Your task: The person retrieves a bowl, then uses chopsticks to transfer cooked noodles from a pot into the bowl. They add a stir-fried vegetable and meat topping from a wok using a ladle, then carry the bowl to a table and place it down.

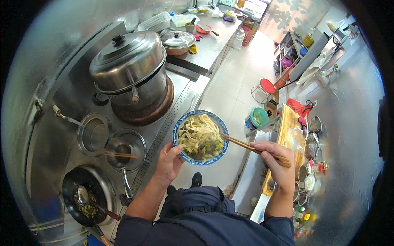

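Note:
My left hand (170, 160) grips the lower left rim of a blue-and-white bowl (175, 126), thumb over the edge. Wide pale noodles (198, 129) fill its upper part. Chopped greens and dark pieces (207, 150) lie in broth on the near side. A pair of wooden chopsticks (246, 144) is held in my right hand (275, 160), the tips close together at the bowl's right rim, beside the noodles. The bowl is held in the air in front of my body, above the tiled floor. Its underside and some fingers of my left hand are hidden.
On the left, a steel stove (181, 83) bears a large lidded pot (129, 61), a steel pot (93, 135), a ladle (124, 178) and a wok (83, 184) of chopped greens. At right stands a counter with a wooden board (286, 123) and jars. A red stool (267, 86) stands farther off.

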